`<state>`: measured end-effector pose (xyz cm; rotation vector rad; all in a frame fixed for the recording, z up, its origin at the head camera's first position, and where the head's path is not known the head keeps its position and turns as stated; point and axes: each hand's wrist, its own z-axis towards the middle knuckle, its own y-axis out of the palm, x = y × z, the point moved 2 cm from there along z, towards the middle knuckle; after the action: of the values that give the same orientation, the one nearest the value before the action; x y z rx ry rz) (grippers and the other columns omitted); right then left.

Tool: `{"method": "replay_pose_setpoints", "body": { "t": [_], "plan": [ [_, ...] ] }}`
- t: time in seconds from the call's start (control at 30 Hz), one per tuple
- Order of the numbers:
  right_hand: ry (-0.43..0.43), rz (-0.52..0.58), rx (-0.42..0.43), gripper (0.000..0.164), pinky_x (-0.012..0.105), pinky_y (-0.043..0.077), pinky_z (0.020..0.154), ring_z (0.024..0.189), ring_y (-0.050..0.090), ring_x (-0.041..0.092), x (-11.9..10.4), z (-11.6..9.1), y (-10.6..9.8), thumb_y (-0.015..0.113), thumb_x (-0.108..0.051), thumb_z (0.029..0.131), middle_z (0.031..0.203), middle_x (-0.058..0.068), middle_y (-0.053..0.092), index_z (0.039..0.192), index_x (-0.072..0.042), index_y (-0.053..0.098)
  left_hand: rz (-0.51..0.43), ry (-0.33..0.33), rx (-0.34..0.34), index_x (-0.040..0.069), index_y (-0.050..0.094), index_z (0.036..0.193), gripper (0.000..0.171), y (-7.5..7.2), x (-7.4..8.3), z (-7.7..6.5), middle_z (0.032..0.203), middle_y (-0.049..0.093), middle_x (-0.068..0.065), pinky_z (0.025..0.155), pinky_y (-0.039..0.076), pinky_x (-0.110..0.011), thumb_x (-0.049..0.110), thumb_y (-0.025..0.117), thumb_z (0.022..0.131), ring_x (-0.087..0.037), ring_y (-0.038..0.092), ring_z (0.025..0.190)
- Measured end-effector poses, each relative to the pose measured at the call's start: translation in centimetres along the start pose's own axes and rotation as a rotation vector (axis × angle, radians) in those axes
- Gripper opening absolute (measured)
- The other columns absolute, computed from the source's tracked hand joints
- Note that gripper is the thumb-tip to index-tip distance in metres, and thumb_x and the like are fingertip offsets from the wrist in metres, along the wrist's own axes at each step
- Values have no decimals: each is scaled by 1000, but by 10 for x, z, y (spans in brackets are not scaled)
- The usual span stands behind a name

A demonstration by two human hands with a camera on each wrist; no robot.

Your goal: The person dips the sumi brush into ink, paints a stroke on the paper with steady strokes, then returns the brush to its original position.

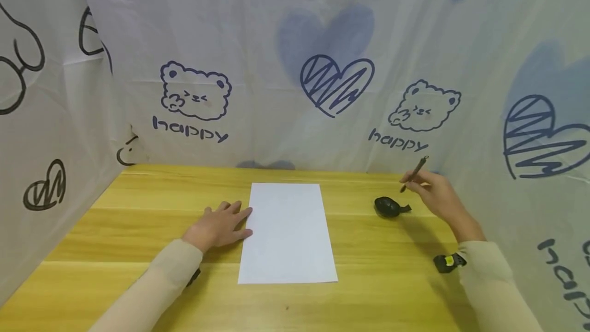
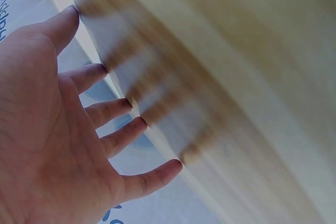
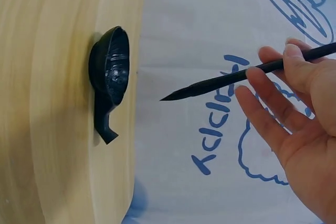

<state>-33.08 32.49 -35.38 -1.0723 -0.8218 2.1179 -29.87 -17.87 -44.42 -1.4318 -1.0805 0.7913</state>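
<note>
A blank white sheet of paper point(image 1: 289, 234) lies on the wooden table in the head view. Spread fingers of my left hand point(image 1: 217, 227) rest at its left edge, thumb and forefinger touching the sheet; the left wrist view shows the fingertips point(image 2: 170, 167) on the surface. My right hand point(image 1: 435, 196) pinches a dark ink brush point(image 3: 215, 83) between thumb and fingers, tilted, its pointed black tip downward. Just below and left of that tip, a small black dish with a bent handle point(image 1: 387, 207) sits on the table, apart from the brush. Its hollow looks wet and shiny in the right wrist view.
The yellow wooden table point(image 1: 369, 291) meets a pale cloth backdrop point(image 1: 258, 65) printed with hearts, bears and lettering at the back and both sides. A black wrist device point(image 1: 449, 263) is on my right sleeve.
</note>
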Motion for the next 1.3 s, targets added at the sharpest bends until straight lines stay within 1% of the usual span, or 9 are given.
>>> {"method": "replay_pose_setpoints", "body": {
  "t": [0.07, 0.13, 0.23, 0.3, 0.63, 0.83, 0.97, 1.07, 1.3],
  "plan": [
    [27, 13, 12, 13, 42, 62, 86, 92, 54, -20, -1, 0, -2, 63, -1, 100, 111, 19, 76, 109, -4, 73, 0, -1, 0, 16, 39, 160, 72, 0, 0, 0, 165, 35, -22, 109, 29, -81, 58, 51, 103, -48, 36, 149],
    [39, 23, 21, 13, 29, 62, 84, 92, 53, -22, -2, 0, -2, 62, -2, 101, 113, 19, 76, 110, -4, 72, -3, -3, -2, 16, 39, 160, 72, 0, 1, 0, 165, 35, -22, 109, 29, -81, 58, 51, 103, -48, 36, 149],
    [42, 37, 32, 13, 10, 54, 80, 92, 53, -21, -2, 1, -2, 62, -3, 102, 113, 20, 76, 110, -3, 72, -4, -5, -6, 16, 39, 160, 72, 0, 1, 0, 165, 35, -22, 109, 30, -81, 58, 51, 103, -48, 36, 149],
    [44, 49, 39, 13, 4, 49, 78, 92, 54, -21, -2, 0, 0, 62, -3, 102, 113, 20, 76, 110, -3, 72, -3, -5, -7, 16, 39, 160, 72, 1, 1, 0, 165, 35, -22, 109, 30, -80, 58, 51, 103, -48, 36, 149],
    [31, 96, 88, 12, 6, 52, 74, 91, 56, -20, -1, 0, 8, 63, -5, 102, 107, 20, 77, 109, -1, 72, -2, 6, -13, 16, 38, 161, 72, 4, 2, 0, 166, 35, -22, 109, 29, -81, 58, 51, 103, -49, 35, 150],
    [13, 88, 121, 13, 6, 50, 72, 89, 56, -19, 1, 1, 11, 64, -8, 102, 104, 19, 77, 109, -1, 72, -2, 10, -12, 15, 38, 160, 72, 5, 3, -1, 165, 35, -23, 109, 29, -81, 57, 51, 103, -49, 36, 149],
    [31, 78, 128, 16, 2, 46, 76, 91, 55, -21, -1, 3, 12, 62, -11, 103, 107, 18, 77, 112, -1, 71, 0, 10, -6, 15, 38, 160, 72, 4, 2, 0, 165, 35, -23, 109, 30, -81, 57, 51, 103, -49, 36, 149],
    [58, 99, 124, 18, 2, 46, 77, 92, 54, -22, -3, 5, 13, 61, -13, 105, 109, 19, 76, 114, -1, 70, 5, 14, 0, 15, 39, 160, 72, 1, 2, 0, 164, 36, -24, 108, 30, -81, 57, 51, 103, -50, 36, 148],
    [81, 156, 116, 21, 10, 53, 74, 90, 57, -17, -7, 11, 23, 62, -16, 104, 104, 21, 75, 116, 0, 70, 9, 13, 0, 14, 39, 160, 72, -3, 1, 0, 164, 36, -24, 108, 31, -81, 57, 51, 103, -50, 36, 148]
  ]
}}
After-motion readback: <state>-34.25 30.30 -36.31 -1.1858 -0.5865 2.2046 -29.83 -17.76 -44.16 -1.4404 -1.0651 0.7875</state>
